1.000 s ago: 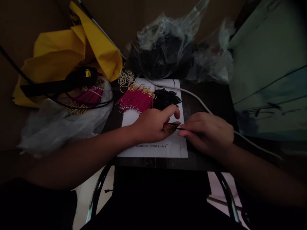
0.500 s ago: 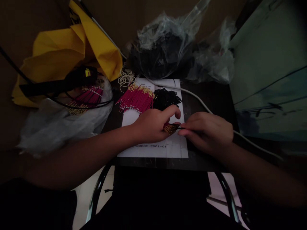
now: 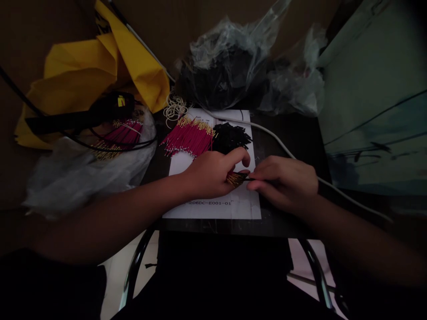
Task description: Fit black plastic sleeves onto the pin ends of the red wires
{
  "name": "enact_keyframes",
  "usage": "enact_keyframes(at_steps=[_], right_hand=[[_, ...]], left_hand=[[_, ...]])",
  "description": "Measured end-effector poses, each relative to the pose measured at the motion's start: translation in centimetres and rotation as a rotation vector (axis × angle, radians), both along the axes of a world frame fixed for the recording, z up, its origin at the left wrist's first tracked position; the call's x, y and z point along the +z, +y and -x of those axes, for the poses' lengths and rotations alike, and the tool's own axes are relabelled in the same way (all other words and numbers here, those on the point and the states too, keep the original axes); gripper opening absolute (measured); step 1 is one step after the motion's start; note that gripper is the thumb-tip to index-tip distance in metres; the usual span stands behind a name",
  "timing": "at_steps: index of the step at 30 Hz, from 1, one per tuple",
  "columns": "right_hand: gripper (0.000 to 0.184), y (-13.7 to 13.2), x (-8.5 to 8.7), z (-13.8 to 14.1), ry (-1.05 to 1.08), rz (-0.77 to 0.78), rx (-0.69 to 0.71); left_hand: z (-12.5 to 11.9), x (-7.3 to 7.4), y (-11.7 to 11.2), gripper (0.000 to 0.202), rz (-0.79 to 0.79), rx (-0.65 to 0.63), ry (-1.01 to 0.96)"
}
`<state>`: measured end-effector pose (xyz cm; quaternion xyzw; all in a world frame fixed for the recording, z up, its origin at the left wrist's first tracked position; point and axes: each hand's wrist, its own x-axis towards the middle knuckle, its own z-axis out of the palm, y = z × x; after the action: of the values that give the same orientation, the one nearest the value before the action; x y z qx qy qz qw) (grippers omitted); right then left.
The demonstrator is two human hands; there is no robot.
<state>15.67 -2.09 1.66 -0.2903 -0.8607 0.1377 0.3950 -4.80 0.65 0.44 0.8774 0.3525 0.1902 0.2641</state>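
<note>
1. Dark tabletop (image 3: 287, 133): its near edge runs just below the white printed paper sheet (image 3: 213, 210). A narrow strip of tabletop lies right of the sheet, crossed by a grey cable (image 3: 267, 131).
2. Magenta gold-tipped wires (image 3: 188, 137) and loose black pieces (image 3: 231, 138) lie side by side on the sheet, just beyond the hands.
3. Left hand (image 3: 210, 174): fingers (image 3: 238, 155) curled together, clamped on a short bundle of gold-tipped wires (image 3: 236, 179) above the sheet.
4. Right hand (image 3: 283, 184): fingertips (image 3: 255, 186) pinched together on a thin black strip (image 3: 250, 179), which touches the bundle's end between both hands.
</note>
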Motion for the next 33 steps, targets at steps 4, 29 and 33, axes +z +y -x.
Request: enact_keyframes(at_steps=[4,29,33], right_hand=[[0.009,0.2,-0.3,0.1,-0.004,-0.008,0.055],[0.02,0.8,-1.3,0.0,0.065,0.233,0.061],[0.012,1.7,-1.1,-0.5,0.036,0.156,-0.134]], left_hand=[[0.0,0.0,0.0,0.034,-0.022,-0.002,0.028],[0.0,0.0,-0.1,0.029,-0.115,-0.002,0.171],[-0.1,0.1,-0.1,0.019,-0.06,0.017,0.089]])
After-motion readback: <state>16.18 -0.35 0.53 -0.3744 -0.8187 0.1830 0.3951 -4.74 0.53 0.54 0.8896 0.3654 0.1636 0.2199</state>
